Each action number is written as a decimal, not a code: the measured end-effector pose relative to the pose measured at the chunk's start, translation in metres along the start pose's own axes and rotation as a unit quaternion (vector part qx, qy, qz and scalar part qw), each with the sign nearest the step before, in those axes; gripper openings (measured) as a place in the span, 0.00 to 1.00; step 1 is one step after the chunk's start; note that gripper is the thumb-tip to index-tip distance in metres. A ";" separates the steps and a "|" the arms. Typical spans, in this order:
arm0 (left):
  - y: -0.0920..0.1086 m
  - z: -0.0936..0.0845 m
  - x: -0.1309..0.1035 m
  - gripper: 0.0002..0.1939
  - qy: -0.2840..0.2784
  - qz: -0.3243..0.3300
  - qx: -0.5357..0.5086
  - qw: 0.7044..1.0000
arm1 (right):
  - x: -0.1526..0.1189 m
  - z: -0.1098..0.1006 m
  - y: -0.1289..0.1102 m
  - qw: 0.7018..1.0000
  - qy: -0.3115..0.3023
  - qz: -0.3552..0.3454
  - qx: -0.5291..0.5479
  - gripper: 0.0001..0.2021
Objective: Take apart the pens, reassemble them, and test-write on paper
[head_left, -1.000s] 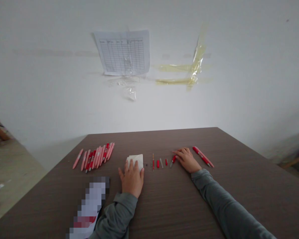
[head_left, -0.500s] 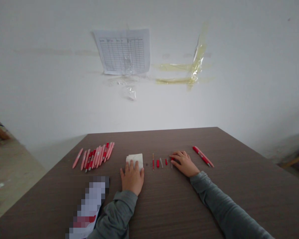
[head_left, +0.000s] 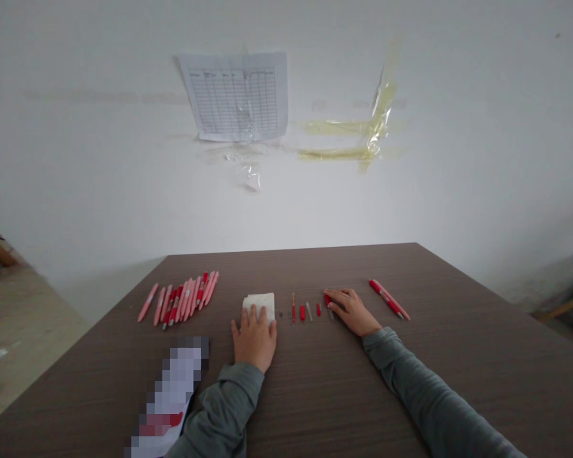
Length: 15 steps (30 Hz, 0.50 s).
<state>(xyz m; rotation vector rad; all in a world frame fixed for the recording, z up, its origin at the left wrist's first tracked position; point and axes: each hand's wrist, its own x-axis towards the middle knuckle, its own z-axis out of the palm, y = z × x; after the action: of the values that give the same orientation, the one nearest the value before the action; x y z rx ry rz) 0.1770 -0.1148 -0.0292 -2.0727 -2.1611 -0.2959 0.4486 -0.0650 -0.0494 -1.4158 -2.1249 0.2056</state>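
My left hand [head_left: 254, 340] lies flat with fingers spread over the near part of a folded white paper or cloth stack [head_left: 260, 300]. My right hand [head_left: 356, 314] has thumb and fingertips around a small red pen part [head_left: 327, 299], low at the tabletop; a greyish piece beside it is partly covered. Between the hands runs a row of pen pieces: a thin refill with a red lower part [head_left: 293, 312], a red barrel piece [head_left: 302, 313], a clear grey tube [head_left: 309, 311] and a short red piece [head_left: 318, 309]. A tiny dark bit [head_left: 281, 314] lies near the paper.
Several pink and red pens [head_left: 186, 299] lie side by side at the left of the brown table [head_left: 315, 394]. Two more pens [head_left: 389, 299], red and pink, lie at the right. A blurred-out pale item [head_left: 172, 388] is beside my left forearm. A wall stands behind.
The red part at my right fingertips has shifted slightly left and shows more, sitting tilted. My left hand stays on the white stack.
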 end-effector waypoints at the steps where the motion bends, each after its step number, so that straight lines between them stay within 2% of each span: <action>1: 0.000 0.001 0.000 0.26 0.003 0.002 0.000 1.000 | 0.000 0.000 0.002 1.000 0.008 -0.002 0.002 0.20; 6: -0.001 0.000 -0.001 0.26 0.001 0.004 0.001 1.000 | -0.003 -0.002 0.017 0.998 0.033 0.031 -0.053 0.20; 9: -0.002 -0.001 -0.001 0.25 0.000 0.004 0.002 1.000 | -0.006 -0.002 0.024 0.992 0.009 0.077 -0.104 0.20; 15: -0.002 -0.002 0.000 0.25 0.001 0.004 -0.008 1.000 | -0.006 -0.003 0.026 0.986 -0.029 0.100 -0.129 0.21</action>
<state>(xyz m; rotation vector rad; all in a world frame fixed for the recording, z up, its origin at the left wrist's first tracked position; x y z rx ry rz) 0.1752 -0.1154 -0.0275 -2.0873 -2.1566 -0.3171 0.4727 -0.0600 -0.0606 -1.7964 -2.1139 0.0481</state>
